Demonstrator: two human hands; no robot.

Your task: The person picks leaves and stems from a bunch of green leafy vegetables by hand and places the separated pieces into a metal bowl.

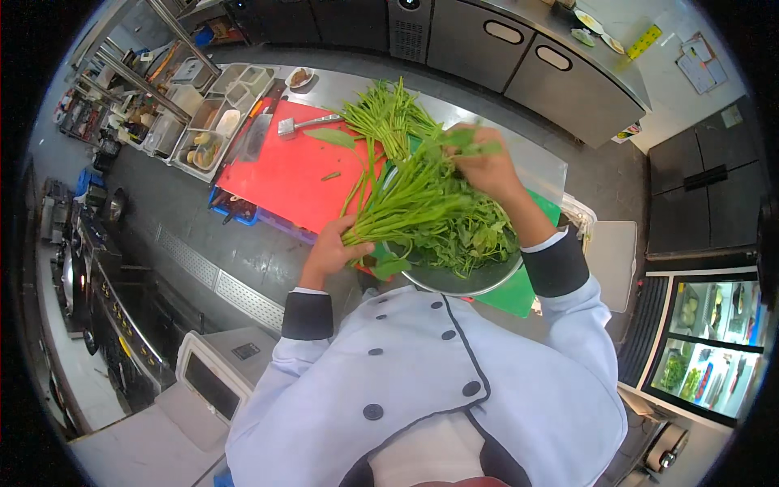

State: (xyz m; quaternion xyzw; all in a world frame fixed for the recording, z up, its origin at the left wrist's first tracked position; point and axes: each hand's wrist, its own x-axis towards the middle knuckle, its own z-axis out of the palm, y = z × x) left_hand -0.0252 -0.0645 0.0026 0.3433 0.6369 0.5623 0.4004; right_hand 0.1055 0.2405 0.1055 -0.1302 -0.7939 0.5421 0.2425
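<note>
My left hand grips the stem ends of a bunch of leafy greens, held over the near edge of the red cutting board and a round metal-rimmed bowl. My right hand is at the leafy end, its fingers bent among blurred leaves; whether it pinches any is unclear. Loose leaves fill the bowl, which rests over a green cutting board. Another pile of green stems lies beyond. On the red board are a metal meat mallet, a cleaver and a stem scrap.
Food containers line the left end of the metal table, near a small white dish. Steel cabinets stand across the aisle. A stove is at far left, a lidded white bin at lower left, a lit glass-door fridge at right.
</note>
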